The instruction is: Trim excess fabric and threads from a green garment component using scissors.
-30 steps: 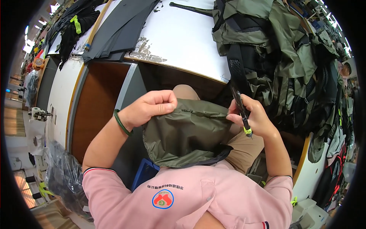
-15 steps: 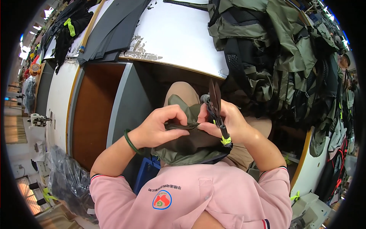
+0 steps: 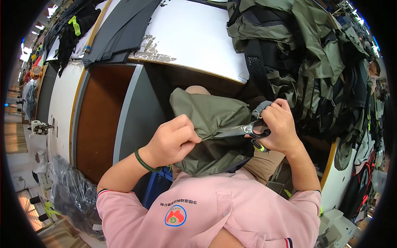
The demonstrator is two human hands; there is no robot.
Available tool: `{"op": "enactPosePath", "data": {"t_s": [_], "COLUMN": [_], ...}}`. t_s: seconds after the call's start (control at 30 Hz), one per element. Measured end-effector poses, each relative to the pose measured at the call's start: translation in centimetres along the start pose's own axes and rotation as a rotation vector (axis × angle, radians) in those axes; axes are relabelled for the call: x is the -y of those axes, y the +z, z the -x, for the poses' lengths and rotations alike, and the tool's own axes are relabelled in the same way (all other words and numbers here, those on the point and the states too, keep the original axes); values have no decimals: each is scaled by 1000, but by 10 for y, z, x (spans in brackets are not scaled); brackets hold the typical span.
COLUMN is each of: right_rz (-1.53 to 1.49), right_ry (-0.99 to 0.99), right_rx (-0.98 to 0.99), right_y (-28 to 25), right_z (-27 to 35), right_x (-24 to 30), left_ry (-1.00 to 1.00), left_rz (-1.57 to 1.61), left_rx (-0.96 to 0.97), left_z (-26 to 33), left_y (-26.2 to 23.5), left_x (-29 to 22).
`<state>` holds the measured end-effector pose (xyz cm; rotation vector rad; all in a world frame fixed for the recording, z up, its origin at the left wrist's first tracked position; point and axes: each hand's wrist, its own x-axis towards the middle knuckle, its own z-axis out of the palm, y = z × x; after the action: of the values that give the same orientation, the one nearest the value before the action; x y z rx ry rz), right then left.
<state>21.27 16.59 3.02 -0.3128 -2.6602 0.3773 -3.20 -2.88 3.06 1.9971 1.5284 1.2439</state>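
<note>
Olive green fabric (image 3: 211,109) lies over my lap, bunched and creased. My left hand (image 3: 175,138) pinches its edge near the middle. Scissors (image 3: 235,131) with dark wrapped handles are in my right hand (image 3: 279,126), fingers curled through the loops. Their blades point left along the fabric, with the tips close to my left fingertips. Whether the blades have fabric between them cannot be made out. A dark cord end with a bright yellow tip (image 3: 258,146) hangs just below my right hand.
A white worktable (image 3: 194,33) with worn, peeling patches stands ahead of me. Dark grey flat sheets (image 3: 120,31) lie on its left part. Olive and black bags (image 3: 306,53) are heaped at the right. Below are a grey partition (image 3: 138,111) and a blue bin (image 3: 159,186).
My right hand has moved right and turned the scissors from upright to pointing left at the fabric. The left hand now holds the fabric edge alone, and the fabric is spread wider.
</note>
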Motion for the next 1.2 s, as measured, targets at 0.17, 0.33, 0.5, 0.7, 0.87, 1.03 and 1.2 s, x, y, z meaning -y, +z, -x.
{"op": "enactPosePath", "data": {"t_s": [0.17,0.33,0.5,0.7,0.87,1.03,1.2], "right_rz": [29,-74,-116,-133,-114,-115,-491], "right_ry": [-8,23,17,17,10,33,221], "right_rx": [-2,89,205,290,290,272,147], "right_y": [3,4,1,0,1,3,8], "right_z": [2,-2,-8,-11,-10,-1,-13], "right_x": [0,1,2,4,4,1,21], "left_ry": [-547,-927,-953,-941,-932,-896,-859], "left_rz": [426,1101,1175,1168,1142,1131,1076], "left_rx": [168,223,212,208,234,256,291], "left_z": [-4,7,8,6,4,4,-4], "left_y": [-6,-3,0,-2,-1,-1,4], "left_x": [0,12,15,12,11,10,7]}}
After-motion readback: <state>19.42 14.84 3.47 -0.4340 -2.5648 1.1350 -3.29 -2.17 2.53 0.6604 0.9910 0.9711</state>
